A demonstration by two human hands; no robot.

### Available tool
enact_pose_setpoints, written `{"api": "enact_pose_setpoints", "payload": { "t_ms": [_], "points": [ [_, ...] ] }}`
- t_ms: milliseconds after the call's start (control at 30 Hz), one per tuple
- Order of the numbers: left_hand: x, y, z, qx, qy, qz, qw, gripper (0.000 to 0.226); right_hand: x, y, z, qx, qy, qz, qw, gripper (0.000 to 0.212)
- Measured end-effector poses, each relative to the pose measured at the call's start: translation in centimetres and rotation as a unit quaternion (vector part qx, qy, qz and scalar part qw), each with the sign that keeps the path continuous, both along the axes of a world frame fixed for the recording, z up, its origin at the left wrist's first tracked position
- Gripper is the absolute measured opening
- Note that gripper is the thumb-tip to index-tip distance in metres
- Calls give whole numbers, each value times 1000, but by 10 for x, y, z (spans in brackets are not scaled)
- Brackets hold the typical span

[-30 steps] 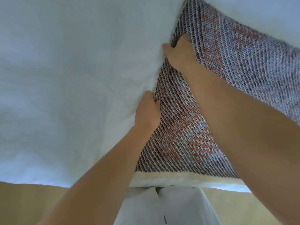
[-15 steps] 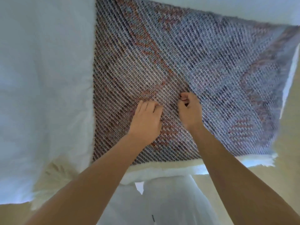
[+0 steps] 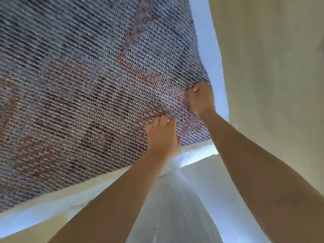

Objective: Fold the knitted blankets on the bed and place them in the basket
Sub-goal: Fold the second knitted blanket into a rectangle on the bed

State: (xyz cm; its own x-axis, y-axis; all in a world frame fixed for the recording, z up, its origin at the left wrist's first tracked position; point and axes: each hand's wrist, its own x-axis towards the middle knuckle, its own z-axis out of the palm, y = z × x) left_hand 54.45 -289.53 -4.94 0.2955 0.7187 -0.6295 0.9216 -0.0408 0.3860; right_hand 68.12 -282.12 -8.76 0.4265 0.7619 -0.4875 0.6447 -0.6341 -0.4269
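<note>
A grey-blue knitted blanket (image 3: 84, 88) with rust-red patterning lies spread on the white bed (image 3: 208, 50) and fills the left and upper part of the view. My right hand (image 3: 201, 99) grips the blanket in a fist at its right edge, close to the near right corner. My left hand (image 3: 161, 135) sits just below and to the left of it, fingers curled into the knit near the blanket's near edge. The two hands are about a hand's width apart. No basket is in view.
The bed's white edge (image 3: 52, 207) runs along the blanket's near side. Beige floor (image 3: 271, 67) shows to the right of the bed and at the lower left. My white clothing (image 3: 184, 199) is at the bottom between my arms.
Both hands left the blanket's left edge, gathered at its middle, and now hold it near the right edge. The view has swung so the blanket fills the left.
</note>
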Motion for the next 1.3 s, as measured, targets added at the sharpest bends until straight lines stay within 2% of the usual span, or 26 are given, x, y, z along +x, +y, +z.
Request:
{"api": "enact_pose_setpoints", "payload": {
  "t_ms": [133, 233, 333, 400, 500, 567, 667, 700, 767, 800, 833, 900, 967, 1033, 1100, 1167, 1233, 1300],
  "points": [
    [56, 14, 3, -6, 20, -8, 1000, 42, 42, 22, -6, -41, 4, 6, 999, 41],
    [88, 31, -4, -59, 23, 27, 998, 55, 52, 38, -3, -81, 97, 41, 991, 39],
    [114, 46, -12, -130, 43, 146, 980, 73, 50, 47, 4, -101, 210, 33, 972, 15],
    [127, 54, -17, -184, 59, 244, 950, 84, 43, 49, 9, -118, 277, 19, 954, 12],
    [136, 66, -28, -234, 42, 381, 894, 71, 28, 51, 13, -115, 313, 1, 943, 14],
    [131, 70, -33, -230, 41, 392, 890, 61, 20, 53, 12, -106, 316, -16, 943, 15],
    [120, 70, -36, -228, 44, 341, 911, 58, 14, 54, 10, -105, 340, -67, 932, 17],
    [115, 69, -35, -214, 35, 320, 922, 50, 12, 53, 10, -99, 348, -79, 929, 15],
    [98, 64, -30, -174, -14, 288, 942, 17, 9, 53, 9, -88, 354, -81, 928, 19],
    [87, 60, -26, -159, -46, 289, 943, 12, 7, 52, 10, -86, 359, -74, 927, 21],
    [77, 54, -23, -148, -71, 296, 941, 24, 4, 51, 11, -90, 366, -66, 924, 20],
    [53, 41, -12, -153, -114, 363, 912, 31, -8, 49, 16, -107, 381, -39, 918, 17],
    [29, 26, -5, -143, -140, 441, 875, 18, -29, 46, 22, -130, 401, -24, 907, 19],
    [10, 14, 1, -120, -133, 507, 843, 10, -52, 43, 25, -136, 435, -35, 889, 30],
    [-5, 2, 8, -93, -125, 552, 819, 17, -77, 39, 32, -137, 447, -37, 883, 37],
    [-17, -8, 14, -86, -134, 565, 810, 30, -102, 36, 41, -135, 442, -26, 886, 39],
    [-30, -15, 17, -104, -124, 558, 814, 14, -126, 34, 51, -131, 437, -21, 890, 38],
    [-50, -21, 18, -126, -112, 571, 803, 24, -149, 33, 60, -122, 422, -7, 898, 32]
  ]
}}
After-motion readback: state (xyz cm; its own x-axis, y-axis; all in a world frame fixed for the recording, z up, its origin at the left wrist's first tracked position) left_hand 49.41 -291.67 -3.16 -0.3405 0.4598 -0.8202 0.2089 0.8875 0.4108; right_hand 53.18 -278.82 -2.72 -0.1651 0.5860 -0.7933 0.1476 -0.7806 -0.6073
